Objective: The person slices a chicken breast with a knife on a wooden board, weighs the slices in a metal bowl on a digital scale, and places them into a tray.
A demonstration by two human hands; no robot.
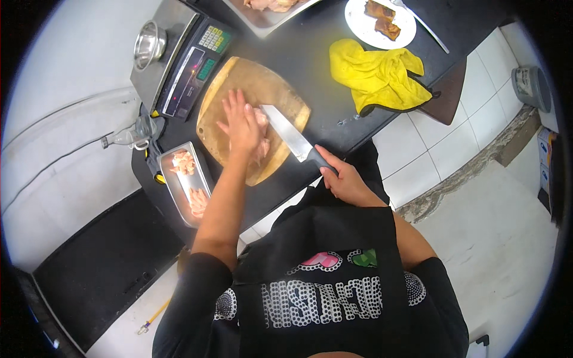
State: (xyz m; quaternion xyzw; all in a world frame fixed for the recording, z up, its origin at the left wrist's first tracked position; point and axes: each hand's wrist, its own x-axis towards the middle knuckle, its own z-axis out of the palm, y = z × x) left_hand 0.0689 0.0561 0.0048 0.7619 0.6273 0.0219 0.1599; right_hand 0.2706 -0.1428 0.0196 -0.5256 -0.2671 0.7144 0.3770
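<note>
- Closest of all, below both hands, come a black apron (316, 232) and a black short-sleeved top (191, 298).
- Right hand (347, 182): fingers wrapped around the dark handle of a broad steel-bladed knife (287, 132), whose blade slants up and leftward toward the other hand.
- Left hand (240, 128): fingers spread and laid flat, partly over a piece of pale pink raw meat (262, 143); whether the fingers grip it, I cannot tell.
- That meat sits on a rounded wooden cutting board (277, 92), just right of the left hand and next to the blade; whether the edge has entered it, I cannot tell.
- Left of the left forearm stands a rectangular steel tray (186, 181) with two piles of pinkish meat strips (182, 162).
- Beyond the left hand, leftward, is a digital scale (197, 71) bearing a round steel bowl (149, 46).
- Farther past the left hand, another steel tray (265, 27) holds raw meat.
- Beyond the right hand lies a crumpled yellow cloth (382, 74); past that, a white plate (358, 27) carries browned food pieces (387, 28).
</note>
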